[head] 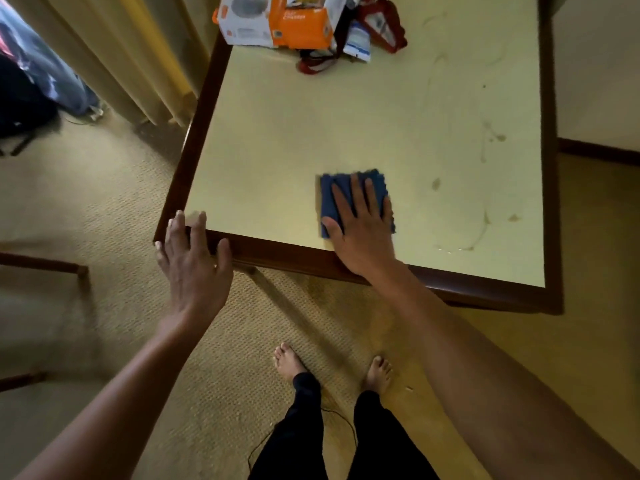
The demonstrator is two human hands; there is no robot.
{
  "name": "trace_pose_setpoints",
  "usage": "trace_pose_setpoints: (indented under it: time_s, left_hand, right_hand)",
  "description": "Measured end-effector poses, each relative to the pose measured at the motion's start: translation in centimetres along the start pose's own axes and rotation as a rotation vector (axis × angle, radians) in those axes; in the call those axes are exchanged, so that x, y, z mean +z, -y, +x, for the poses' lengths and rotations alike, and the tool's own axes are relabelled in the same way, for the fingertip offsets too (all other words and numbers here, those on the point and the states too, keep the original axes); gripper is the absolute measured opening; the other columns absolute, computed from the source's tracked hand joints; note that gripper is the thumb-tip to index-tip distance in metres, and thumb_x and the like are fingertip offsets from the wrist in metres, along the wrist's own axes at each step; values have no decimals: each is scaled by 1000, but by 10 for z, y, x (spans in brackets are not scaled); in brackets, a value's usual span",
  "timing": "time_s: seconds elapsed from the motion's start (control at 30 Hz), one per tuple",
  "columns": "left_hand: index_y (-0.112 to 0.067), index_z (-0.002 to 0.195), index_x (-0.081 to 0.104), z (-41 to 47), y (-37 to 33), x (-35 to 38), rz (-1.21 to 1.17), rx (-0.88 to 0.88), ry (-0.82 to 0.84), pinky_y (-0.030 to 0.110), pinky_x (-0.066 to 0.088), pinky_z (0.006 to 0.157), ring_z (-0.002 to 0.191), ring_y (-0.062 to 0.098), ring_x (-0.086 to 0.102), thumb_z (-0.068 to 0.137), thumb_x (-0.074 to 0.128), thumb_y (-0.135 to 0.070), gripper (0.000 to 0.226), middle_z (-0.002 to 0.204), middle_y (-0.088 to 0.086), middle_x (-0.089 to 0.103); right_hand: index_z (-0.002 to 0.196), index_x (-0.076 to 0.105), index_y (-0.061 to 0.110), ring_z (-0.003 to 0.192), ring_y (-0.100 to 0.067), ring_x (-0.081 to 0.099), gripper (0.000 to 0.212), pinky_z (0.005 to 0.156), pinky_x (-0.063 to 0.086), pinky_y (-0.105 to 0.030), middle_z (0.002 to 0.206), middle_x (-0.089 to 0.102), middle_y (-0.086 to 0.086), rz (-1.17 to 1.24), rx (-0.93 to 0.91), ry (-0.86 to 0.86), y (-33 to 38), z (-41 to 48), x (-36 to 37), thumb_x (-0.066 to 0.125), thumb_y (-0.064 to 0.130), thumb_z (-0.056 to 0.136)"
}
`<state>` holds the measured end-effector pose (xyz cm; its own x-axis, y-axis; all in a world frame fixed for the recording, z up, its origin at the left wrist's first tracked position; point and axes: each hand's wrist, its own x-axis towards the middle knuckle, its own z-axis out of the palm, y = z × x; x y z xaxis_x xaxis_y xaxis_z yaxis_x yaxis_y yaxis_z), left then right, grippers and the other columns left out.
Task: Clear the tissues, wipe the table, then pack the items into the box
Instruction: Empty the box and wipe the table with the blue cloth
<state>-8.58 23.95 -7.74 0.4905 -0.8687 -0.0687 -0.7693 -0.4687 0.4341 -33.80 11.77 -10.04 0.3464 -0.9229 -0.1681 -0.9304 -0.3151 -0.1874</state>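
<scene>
The room has a beige woven carpet (104, 202) and pale yellow curtains (138, 64) hanging at the far left, with a dark bag (20, 98) slumped on the floor beyond them. In the middle stands a table (298, 256) with a pale yellow top and a dark wooden rim.

The person stands at its near edge, bare feet (287, 362) on the carpet below black trouser legs. A thin dark cable (263, 441) trails on the floor by the left foot.

The right hand (363, 237) lies flat on a blue cloth (329, 199), with fingers straight and slightly spread, pressing it to the tabletop. The cloth sits near the front edge, about midway along it, and its far and left borders show past the fingers.

The left hand (192, 268) is at the near left corner of the table, fingers straight and fanned out, holding nothing. Its tips are blurred, so I can't tell whether it touches the rim or hangs just above it.

Brownish stains (498, 136) and faint ring marks lie on the right part of the top, well apart from the cloth.

At the far end an orange and white box (277, 22) stands by the left edge. Just beside it are a red pouch (381, 26) and a white and blue packet (358, 43), bunched together with a red strap (311, 65) in front of them.
</scene>
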Motion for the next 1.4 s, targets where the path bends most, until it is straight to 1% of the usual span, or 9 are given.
trace_pose_setpoints:
  time_s: [0.2, 0.37, 0.5, 0.73, 0.87, 1.0, 1.13, 1.27, 1.4]
  left_hand:
    - [-16, 153, 37, -9, -68, 36, -58, 127, -5, 57, 4, 126, 158, 30, 10, 106, 47, -34, 51, 166, 18, 23]
    - [-15, 153, 37, -16, -104, 65, -12, 209, 23, 63, 6, 124, 157, 35, 12, 102, 36, -42, 58, 166, 19, 23]
    - [-14, 153, 36, -14, -127, 88, 47, 243, 22, 62, 6, 124, 157, 35, 13, 104, 33, -42, 57, 166, 18, 24]
    - [-14, 155, 35, 9, -143, 108, 121, 196, -29, 57, 5, 126, 157, 32, 15, 107, 34, -40, 54, 167, 15, 26]
    - [-16, 156, 36, 10, -144, 111, 127, 197, -40, 54, 5, 127, 158, 29, 14, 108, 35, -40, 53, 167, 12, 27]
    - [-18, 156, 35, 9, -141, 111, 106, 207, -70, 51, 7, 128, 157, 28, 16, 107, 36, -38, 54, 167, 10, 28]
    - [-16, 157, 35, 10, -138, 113, 67, 183, -87, 49, 7, 128, 157, 28, 17, 106, 37, -36, 55, 167, 12, 28]
    - [-14, 157, 35, 8, -142, 113, 60, 170, -91, 50, 10, 128, 157, 28, 19, 107, 36, -36, 55, 166, 12, 30]
    - [-13, 157, 37, 8, -143, 113, 51, 165, -109, 51, 13, 128, 157, 27, 21, 106, 31, -39, 57, 166, 12, 32]
  right_hand:
    - [163, 22, 22, 159, -25, 2, 56, 125, 12, -57, 172, 9, -3, 9, -158, -53, -19, -76, 25, 24, 41, 110]
    - [163, 20, 16, 159, -26, 5, 56, 124, 15, -61, 172, 7, -4, 115, 205, -162, -145, -180, 13, 24, 34, 110]
    - [163, 19, 17, 159, -21, 0, 56, 125, 10, -60, 172, 8, -2, 268, 381, -247, -193, -145, -10, 18, 36, 111]
    - [164, 12, 30, 158, -29, -7, 59, 124, 7, -61, 173, -1, -4, -33, -97, -27, -139, -116, 3, 21, 49, 109]
    - [164, 4, 31, 158, -29, -10, 63, 124, 9, -63, 172, -6, -4, -44, 70, 18, -218, -143, -17, 19, 53, 107]
    - [164, -2, 31, 157, -34, -10, 71, 121, 4, -69, 172, -8, -7, 54, 279, -41, -229, -52, -33, 12, 65, 103]
    - [164, 0, 32, 156, -38, -11, 71, 119, -4, -70, 172, -6, -7, 25, 79, -25, -153, 12, -27, 10, 67, 102]
    - [164, 13, 33, 158, -31, -6, 57, 122, 7, -65, 173, 1, -1, -63, -275, 27, -146, -56, -15, 19, 49, 109]
    - [163, 19, 32, 159, -28, -2, 60, 123, 9, -63, 172, 6, 0, -70, -123, 54, -220, -71, -31, 24, 48, 105]
